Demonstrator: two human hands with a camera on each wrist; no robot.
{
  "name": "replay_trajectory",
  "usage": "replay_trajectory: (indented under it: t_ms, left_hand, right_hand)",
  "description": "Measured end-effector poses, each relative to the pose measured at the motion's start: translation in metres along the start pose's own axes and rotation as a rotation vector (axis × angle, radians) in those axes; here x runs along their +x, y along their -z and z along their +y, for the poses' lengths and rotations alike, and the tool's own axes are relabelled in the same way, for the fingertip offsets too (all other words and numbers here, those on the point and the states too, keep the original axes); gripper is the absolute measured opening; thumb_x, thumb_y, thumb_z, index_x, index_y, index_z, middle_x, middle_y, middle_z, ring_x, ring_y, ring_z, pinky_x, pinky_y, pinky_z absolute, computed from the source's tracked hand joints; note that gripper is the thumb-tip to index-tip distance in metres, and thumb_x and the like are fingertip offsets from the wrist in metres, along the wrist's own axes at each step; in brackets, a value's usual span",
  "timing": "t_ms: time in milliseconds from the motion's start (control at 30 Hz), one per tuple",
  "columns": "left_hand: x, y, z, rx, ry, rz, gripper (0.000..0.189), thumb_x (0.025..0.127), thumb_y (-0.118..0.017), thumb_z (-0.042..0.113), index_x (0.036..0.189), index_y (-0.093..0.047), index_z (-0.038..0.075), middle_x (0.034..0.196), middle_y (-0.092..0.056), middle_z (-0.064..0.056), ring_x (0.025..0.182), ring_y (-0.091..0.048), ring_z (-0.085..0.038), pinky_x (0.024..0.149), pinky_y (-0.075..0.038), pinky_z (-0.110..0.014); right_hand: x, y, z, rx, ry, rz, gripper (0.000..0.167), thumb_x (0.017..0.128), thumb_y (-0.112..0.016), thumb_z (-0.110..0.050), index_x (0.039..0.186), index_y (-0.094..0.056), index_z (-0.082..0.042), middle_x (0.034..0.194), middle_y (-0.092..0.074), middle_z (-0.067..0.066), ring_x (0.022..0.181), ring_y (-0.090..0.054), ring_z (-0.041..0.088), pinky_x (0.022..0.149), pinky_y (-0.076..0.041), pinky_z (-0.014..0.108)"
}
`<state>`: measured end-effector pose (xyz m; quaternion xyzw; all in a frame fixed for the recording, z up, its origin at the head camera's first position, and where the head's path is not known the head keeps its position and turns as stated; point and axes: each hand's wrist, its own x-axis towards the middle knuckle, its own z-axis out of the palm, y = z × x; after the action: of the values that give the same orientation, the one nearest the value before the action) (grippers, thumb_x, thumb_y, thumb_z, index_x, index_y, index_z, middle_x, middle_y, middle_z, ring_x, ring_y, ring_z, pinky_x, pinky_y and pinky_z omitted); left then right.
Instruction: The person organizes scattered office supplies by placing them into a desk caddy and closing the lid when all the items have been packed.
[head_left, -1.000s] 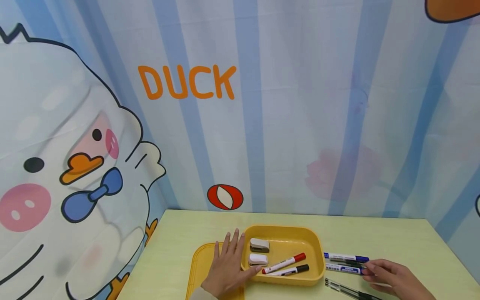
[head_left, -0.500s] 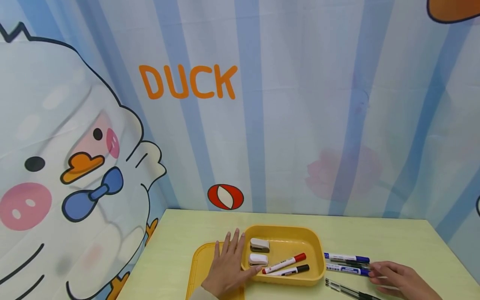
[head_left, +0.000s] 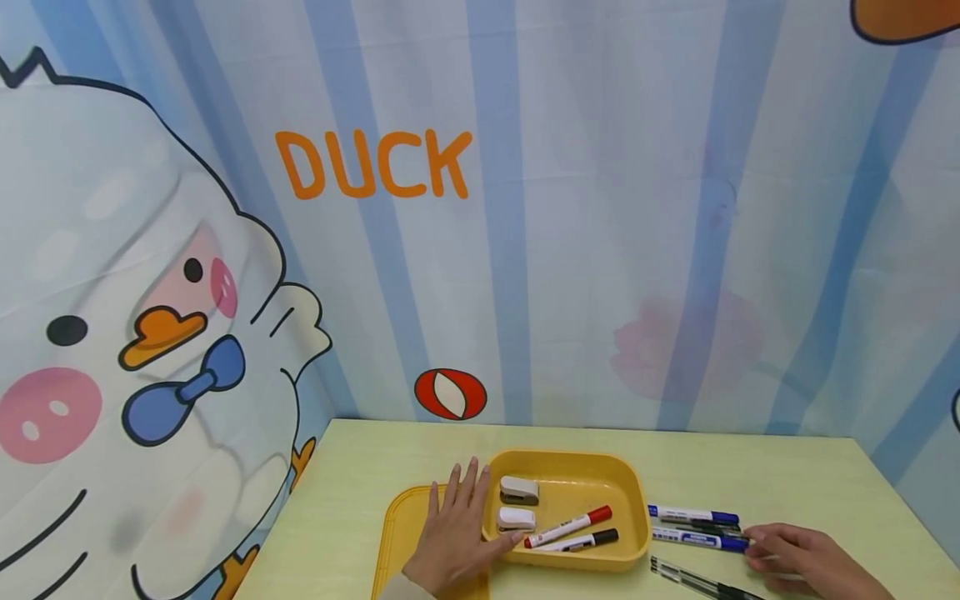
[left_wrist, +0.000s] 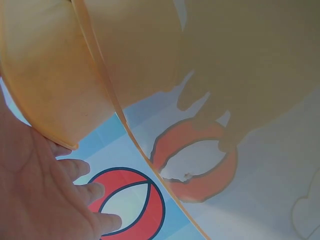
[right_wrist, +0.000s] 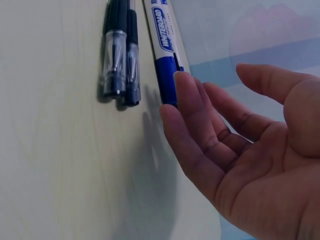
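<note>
My left hand (head_left: 456,533) lies flat with its fingers spread, against the left side of a yellow tray (head_left: 566,456), the thumb over its near left corner. Beneath that hand is a flat yellow lid (head_left: 400,525). Two white mini staplers (head_left: 519,490), a red-capped marker (head_left: 567,527) and a black-capped marker (head_left: 581,542) lie inside the tray. My right hand (head_left: 813,558) is at the cap end of a blue whiteboard marker (head_left: 697,539). In the right wrist view its fingers are loosely bent beside the blue cap, with the thumb apart.
Behind the nearer blue marker lies another blue marker (head_left: 690,514), with a dark pen (head_left: 708,527) between them. Two clear pens with black caps (head_left: 701,579) lie closer to me. A striped curtain (head_left: 570,250) hangs behind the pale table (head_left: 810,467).
My right hand has shifted a little to the right, and more of the nearer blue marker's cap shows. The left hand and the tray have stayed put.
</note>
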<state>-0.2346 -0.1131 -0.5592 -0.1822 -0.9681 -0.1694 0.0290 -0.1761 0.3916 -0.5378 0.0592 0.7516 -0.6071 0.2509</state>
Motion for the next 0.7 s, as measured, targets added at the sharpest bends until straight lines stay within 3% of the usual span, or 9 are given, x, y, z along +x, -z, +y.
replay_trajectory:
  t_ms: [500,700]
  left_hand:
    - [0.0,0.002,0.002,0.002,0.0,-0.009,0.101,0.089,-0.046,0.08,0.163,-0.025,0.015,0.17,-0.017,-0.01,0.155,-0.016,-0.038,0.117,-0.012,-0.072]
    - [-0.001,0.002,0.001,-0.002,-0.003,-0.006,0.101,0.089,-0.047,0.08,0.163,-0.025,0.015,0.17,-0.018,-0.011,0.155,-0.016,-0.038,0.116,-0.013,-0.072]
  right_hand:
    - [0.008,0.005,0.001,-0.04,0.01,-0.11,0.057,0.109,-0.046,-0.034,0.134,-0.051,0.017,0.104,-0.072,0.005,0.095,-0.071,0.021,0.083,-0.059,0.036]
    - [0.013,0.004,0.002,-0.074,0.017,-0.105,0.044,0.109,-0.048,-0.027,0.127,-0.058,0.013,0.097,-0.071,0.004,0.087,-0.071,0.019,0.076,-0.058,0.032]
